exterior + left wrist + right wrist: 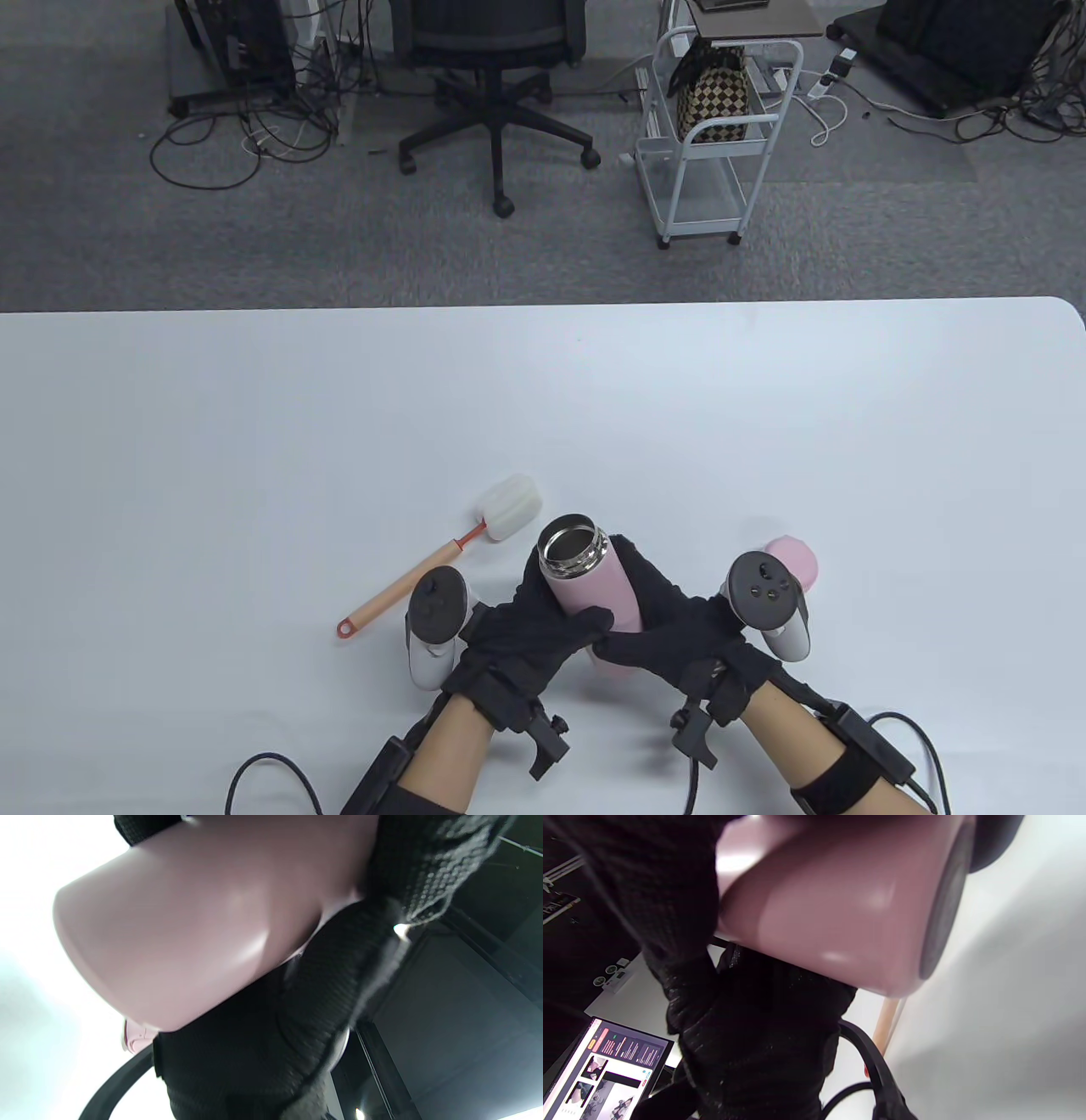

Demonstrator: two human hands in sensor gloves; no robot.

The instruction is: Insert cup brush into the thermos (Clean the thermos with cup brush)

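The cup brush (441, 556) lies on the table (254, 441), at ten o'clock from the pink thermos (590, 586). The left hand (517, 632) and right hand (679, 628) both grip the tilted thermos, lidless, its steel interior empty. A pink lid (797, 556) sits at three o'clock.

Pink thermos (840, 904) gripped from both sides, base tilted away.
Wrapped by black-gloved right hand (670, 899); left hand (759, 1039) beneath; wooden brush handle (885, 1022) below; lit screen (606, 1069) lower left.
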